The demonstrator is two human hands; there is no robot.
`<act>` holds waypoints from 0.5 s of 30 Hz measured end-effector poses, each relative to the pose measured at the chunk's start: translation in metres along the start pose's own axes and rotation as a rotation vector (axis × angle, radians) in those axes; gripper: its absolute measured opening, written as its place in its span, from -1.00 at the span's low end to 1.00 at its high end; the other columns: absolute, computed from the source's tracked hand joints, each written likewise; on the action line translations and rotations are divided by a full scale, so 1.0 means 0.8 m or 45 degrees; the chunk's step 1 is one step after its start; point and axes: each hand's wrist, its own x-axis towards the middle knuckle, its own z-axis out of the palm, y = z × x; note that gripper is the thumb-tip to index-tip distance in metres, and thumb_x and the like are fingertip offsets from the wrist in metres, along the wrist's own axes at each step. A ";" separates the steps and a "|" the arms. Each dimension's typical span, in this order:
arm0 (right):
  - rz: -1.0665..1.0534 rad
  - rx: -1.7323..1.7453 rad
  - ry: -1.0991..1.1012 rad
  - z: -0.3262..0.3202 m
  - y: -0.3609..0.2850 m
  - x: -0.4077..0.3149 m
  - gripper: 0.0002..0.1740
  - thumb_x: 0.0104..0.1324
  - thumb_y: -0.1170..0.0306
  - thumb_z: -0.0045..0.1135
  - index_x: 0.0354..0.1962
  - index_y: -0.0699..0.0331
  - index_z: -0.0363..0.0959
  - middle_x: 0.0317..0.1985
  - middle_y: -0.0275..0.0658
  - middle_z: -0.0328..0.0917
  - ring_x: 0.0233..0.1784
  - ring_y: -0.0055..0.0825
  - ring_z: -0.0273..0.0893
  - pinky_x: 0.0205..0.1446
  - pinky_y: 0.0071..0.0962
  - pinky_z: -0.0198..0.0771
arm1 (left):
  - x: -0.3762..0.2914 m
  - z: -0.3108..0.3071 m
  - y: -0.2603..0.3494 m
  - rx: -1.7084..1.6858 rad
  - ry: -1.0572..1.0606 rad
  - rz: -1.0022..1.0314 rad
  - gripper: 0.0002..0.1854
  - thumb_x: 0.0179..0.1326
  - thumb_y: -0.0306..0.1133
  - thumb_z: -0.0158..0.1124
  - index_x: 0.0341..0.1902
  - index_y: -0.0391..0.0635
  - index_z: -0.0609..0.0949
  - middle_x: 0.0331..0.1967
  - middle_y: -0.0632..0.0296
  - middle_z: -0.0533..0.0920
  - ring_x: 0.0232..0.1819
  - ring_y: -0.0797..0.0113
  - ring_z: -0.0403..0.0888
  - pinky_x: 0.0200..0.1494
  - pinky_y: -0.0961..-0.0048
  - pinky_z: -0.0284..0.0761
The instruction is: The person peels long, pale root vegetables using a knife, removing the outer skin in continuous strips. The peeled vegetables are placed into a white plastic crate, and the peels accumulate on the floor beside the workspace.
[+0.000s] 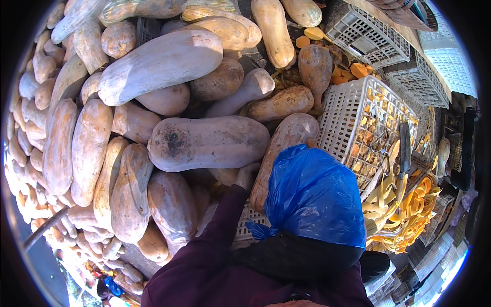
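Neither of my hands is visible. A dark purple sleeve (220, 218) reaches from the bottom towards the squashes; its end is hidden among them. Beside it, a blue plastic bag (316, 195) covers a rounded, head-like shape above a black collar (299, 259) and hides what lies beyond. Whose these are I cannot tell. Before me lies a long, pale winter squash (211, 142) with a dark blotch at one end. Another long squash (285, 149) leans upright between it and a white plastic crate (341, 115). On the crate rest a dark-bladed knife (405, 147) and a wire-framed tool (383, 151).
Squashes (161, 65) are heaped across the left and far side. Yellow-orange peelings (414, 215) hang in a pile at the right. More plastic crates (368, 34) stand at the upper right, near a wooden edge (433, 69). A pole (46, 228) juts in at the left.
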 end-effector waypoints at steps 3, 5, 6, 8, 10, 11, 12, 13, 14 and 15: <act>-0.006 -0.013 -0.006 -0.003 -0.008 0.006 -0.17 0.39 -0.08 0.19 0.32 0.45 0.37 0.27 0.21 0.44 0.28 0.21 0.48 0.37 -0.10 0.39 | 0.009 0.007 -0.053 0.196 0.164 0.300 -0.56 0.48 -0.24 0.13 0.26 -0.31 0.58 0.19 0.03 0.65 0.19 0.19 0.58 0.30 0.34 0.46; -0.021 -0.024 0.010 -0.011 -0.018 0.021 -0.16 0.38 -0.09 0.19 0.33 0.45 0.37 0.29 0.22 0.42 0.29 0.22 0.47 0.37 -0.10 0.39 | 0.023 0.020 -0.050 0.277 0.218 0.396 -0.55 0.47 -0.24 0.16 0.27 -0.31 0.57 0.20 0.03 0.64 0.19 0.19 0.58 0.30 0.34 0.46; -0.020 -0.029 0.012 -0.011 -0.021 0.027 -0.15 0.38 -0.09 0.19 0.33 0.45 0.36 0.29 0.23 0.42 0.30 0.22 0.47 0.38 -0.10 0.38 | 0.026 0.026 -0.042 0.307 0.236 0.424 -0.54 0.46 -0.23 0.17 0.28 -0.31 0.56 0.20 0.03 0.64 0.20 0.20 0.58 0.30 0.34 0.46; 0.000 -0.059 0.046 -0.024 -0.042 0.043 -0.14 0.38 -0.10 0.20 0.34 0.45 0.35 0.31 0.23 0.41 0.31 0.23 0.46 0.39 -0.10 0.38 | 0.032 0.037 0.001 0.386 0.240 0.473 -0.53 0.45 -0.23 0.19 0.29 -0.31 0.55 0.21 0.03 0.64 0.20 0.20 0.58 0.31 0.34 0.46; 0.049 -0.033 0.095 -0.048 -0.077 0.061 -0.13 0.37 -0.11 0.20 0.35 0.45 0.35 0.32 0.24 0.40 0.32 0.24 0.45 0.40 -0.10 0.38 | 0.026 0.060 0.060 0.478 0.300 0.565 -0.51 0.44 -0.22 0.22 0.30 -0.31 0.54 0.21 0.04 0.63 0.21 0.20 0.57 0.31 0.34 0.46; 0.093 -0.028 0.124 -0.061 -0.102 0.066 -0.04 0.34 -0.14 0.22 0.40 0.46 0.28 0.40 0.27 0.33 0.37 0.25 0.42 0.43 -0.11 0.35 | 0.013 0.071 0.085 0.512 0.355 0.620 -0.50 0.44 -0.22 0.23 0.31 -0.31 0.53 0.21 0.04 0.63 0.21 0.20 0.57 0.31 0.34 0.46; -0.096 0.093 0.317 -0.041 -0.068 0.099 0.10 0.25 -0.18 0.29 0.45 0.49 0.18 0.48 0.28 0.20 0.46 0.26 0.32 0.49 -0.06 0.28 | 0.000 0.092 0.104 0.521 0.320 0.685 -0.49 0.43 -0.21 0.24 0.31 -0.31 0.52 0.22 0.04 0.63 0.21 0.20 0.57 0.31 0.34 0.46; -0.186 -0.032 0.408 -0.034 -0.063 0.111 0.12 0.23 -0.19 0.31 0.45 0.50 0.18 0.48 0.28 0.21 0.47 0.26 0.31 0.50 -0.03 0.27 | -0.006 0.111 0.121 0.480 0.226 0.773 -0.48 0.43 -0.21 0.26 0.32 -0.31 0.52 0.22 0.04 0.62 0.21 0.20 0.57 0.32 0.33 0.46; -0.280 -0.159 0.477 -0.020 -0.064 0.119 0.15 0.20 -0.19 0.33 0.45 0.51 0.17 0.47 0.28 0.22 0.48 0.27 0.30 0.52 0.00 0.25 | -0.007 0.121 0.134 0.395 0.059 0.881 -0.34 0.29 -0.24 0.44 0.37 -0.29 0.45 0.22 0.04 0.61 0.22 0.18 0.57 0.32 0.28 0.48; -0.376 -0.293 0.539 -0.012 -0.066 0.122 0.17 0.18 -0.20 0.35 0.45 0.52 0.17 0.46 0.28 0.24 0.49 0.27 0.29 0.53 0.02 0.24 | -0.003 0.114 0.131 0.352 0.065 0.886 -0.38 0.30 -0.26 0.44 0.34 -0.29 0.46 0.18 0.04 0.63 0.16 0.21 0.60 0.25 0.31 0.53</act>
